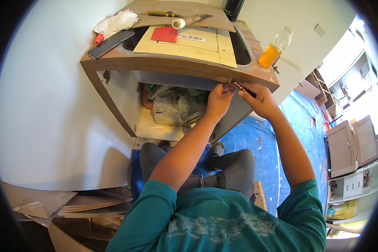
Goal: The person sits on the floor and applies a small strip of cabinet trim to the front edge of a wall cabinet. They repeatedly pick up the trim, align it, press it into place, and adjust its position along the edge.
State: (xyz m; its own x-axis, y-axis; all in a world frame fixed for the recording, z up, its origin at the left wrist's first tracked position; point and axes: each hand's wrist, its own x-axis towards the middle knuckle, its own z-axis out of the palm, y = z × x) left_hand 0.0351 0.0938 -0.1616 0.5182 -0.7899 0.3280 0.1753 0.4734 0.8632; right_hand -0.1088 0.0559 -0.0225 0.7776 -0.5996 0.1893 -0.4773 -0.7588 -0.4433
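Observation:
My right hand is closed around a slim dark bar-shaped thing with pale lettering, held against the right front edge of the wooden cabinet. I cannot tell its exact kind. Close to its far end, the fingers of my left hand are pressed together just under the cabinet's top edge. What they pinch, if anything, is hidden. The cabinet's front is open; inside, a grey cloth or plastic sheet lies over a pale box.
On the cabinet top lie a phone, a white crumpled bag, a yellow cutter, a scraper, a cream panel and red sandpaper. A bottle of orange liquid stands at the right corner. Blue sheeting covers the floor.

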